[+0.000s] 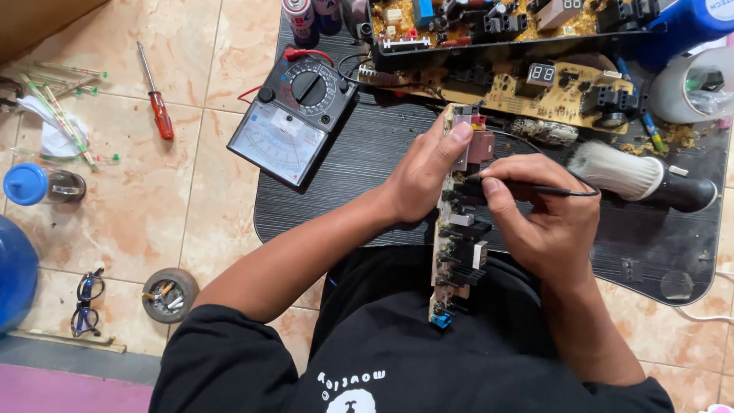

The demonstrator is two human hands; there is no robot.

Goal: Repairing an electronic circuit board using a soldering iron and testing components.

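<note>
Left hand (420, 172): clamped round the upright circuit board (457, 222), thumb at its top edge.
Right hand (547, 222): pinching black probe (535, 187), tip against board's face.
Analog multimeter (294, 118): left of board, on dark tabletop (367, 191).
Brush (638, 177): right of board.
Progress: probing apparently midway; board's lower components untouched.

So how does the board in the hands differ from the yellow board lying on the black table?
The held board stands on edge, gripped by the left hand, with the right hand pressing a black probe to it; the yellow board lies flat, untouched. The held board looks narrower and carries black blocks, while the yellow board shows a two-digit display. Both are populated circuit boards.
</note>
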